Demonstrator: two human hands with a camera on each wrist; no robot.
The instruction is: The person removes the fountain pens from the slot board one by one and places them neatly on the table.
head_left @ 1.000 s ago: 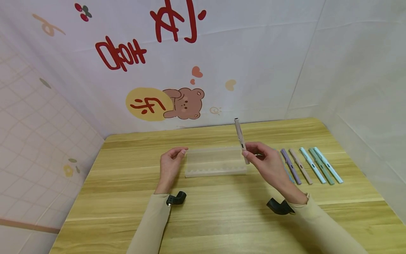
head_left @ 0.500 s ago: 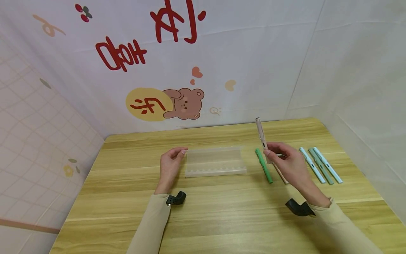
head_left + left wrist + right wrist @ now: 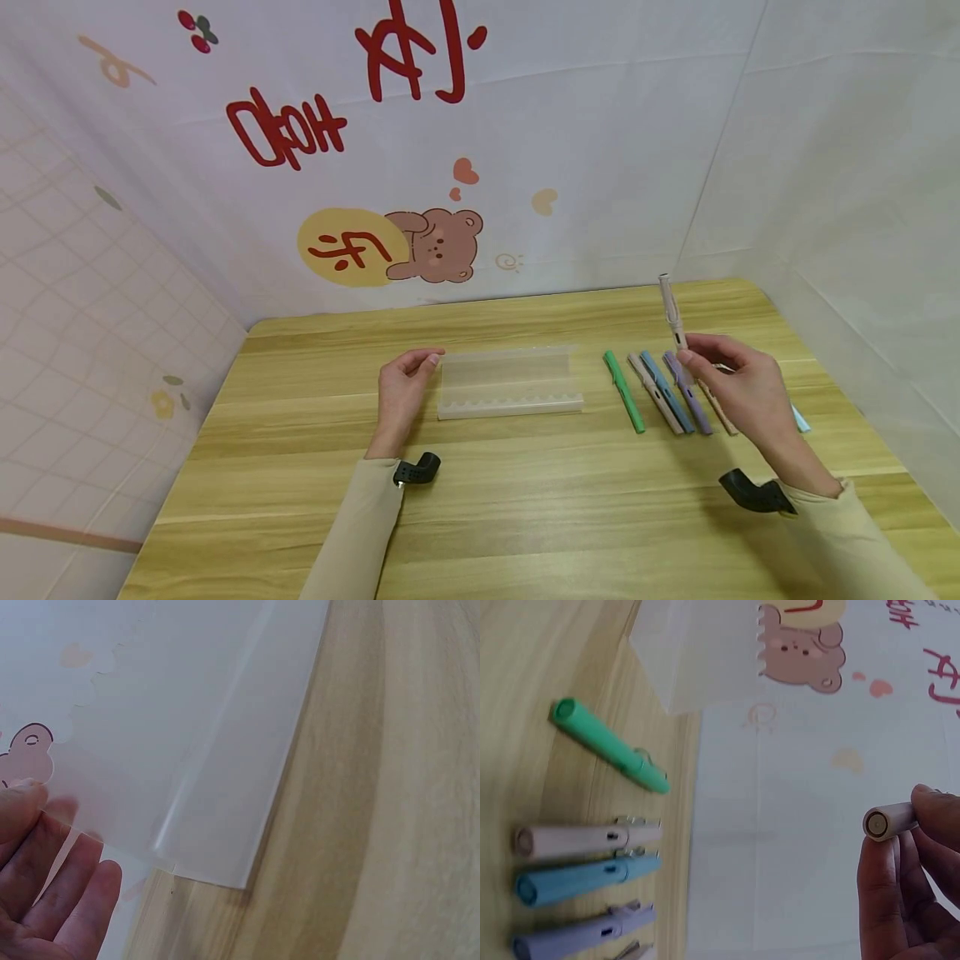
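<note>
My left hand point(image 3: 403, 385) pinches the side edge of a translucent plastic pen stand point(image 3: 510, 408) with a scalloped ledge; in the left wrist view a fingertip shows through the sheet point(image 3: 172, 750). Raised above the row of pens, my right hand point(image 3: 738, 379) pinches a pale greyish-pink pen point(image 3: 670, 310) near its lower end. The pen stands nearly upright, cap end up. In the right wrist view its round end point(image 3: 877, 823) faces the camera. My right hand hides some of the pens behind it.
On the wooden table lie a green pen point(image 3: 624, 390), a beige pen point(image 3: 654, 392), a blue pen point(image 3: 667, 392) and a purple pen point(image 3: 688, 393). Another beige pen and a light blue pen point(image 3: 802, 420) show partly behind the right hand. A printed cloth point(image 3: 600, 125) hangs behind.
My right hand has moved steadily right with the upright pen, away from the stand and over the row, uncovering the green, beige, blue and purple pens. The left hand has stayed put.
</note>
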